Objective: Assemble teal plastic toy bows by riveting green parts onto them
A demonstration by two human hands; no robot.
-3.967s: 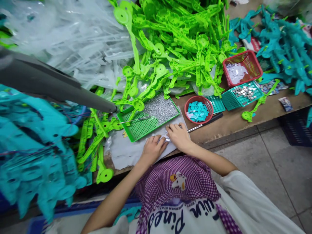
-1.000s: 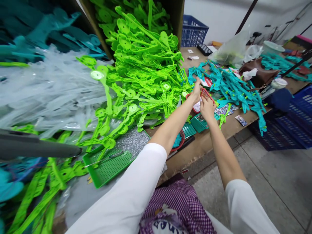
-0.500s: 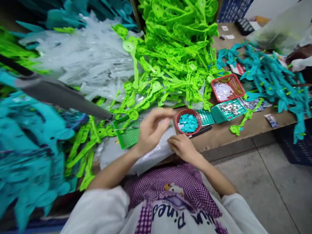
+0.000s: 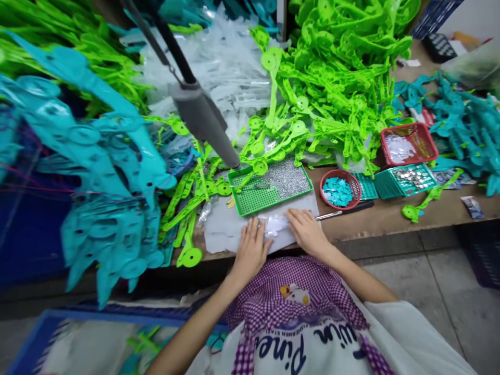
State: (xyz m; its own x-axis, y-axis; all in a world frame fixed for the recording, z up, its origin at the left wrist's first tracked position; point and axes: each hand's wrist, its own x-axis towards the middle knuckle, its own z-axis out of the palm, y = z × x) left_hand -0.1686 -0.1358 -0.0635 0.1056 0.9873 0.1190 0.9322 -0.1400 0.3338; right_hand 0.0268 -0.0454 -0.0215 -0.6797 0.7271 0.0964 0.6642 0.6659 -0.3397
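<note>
My left hand (image 4: 251, 246) lies with fingers stretched out on a pale grey cloth (image 4: 221, 232) at the table's front edge. Facing it from the right, my right hand (image 4: 308, 230) rests with its fingers extended. Between the two hands is a cluster of small white flat pieces (image 4: 275, 225), touched by the fingertips on both sides. Just beyond stands a green tray (image 4: 255, 200) with many tiny silver parts (image 4: 291, 179) at its right and tweezers (image 4: 250, 186) lying across its left half. Above the tray's left corner hangs a grey electric screwdriver (image 4: 207, 122).
Right of the cloth are a black-handled screwdriver (image 4: 357, 207), a round red basket of turquoise pieces (image 4: 338, 191), a turquoise box of silver discs (image 4: 416, 177) and a red basket of white pieces (image 4: 400, 148). Lime-green parts (image 4: 336, 88) heap up behind; turquoise parts (image 4: 105, 208) hang at left.
My left hand has come down from its raised, curled pose to lie flat on the cloth. The white pieces now show between my hands. The view has swung to the left.
</note>
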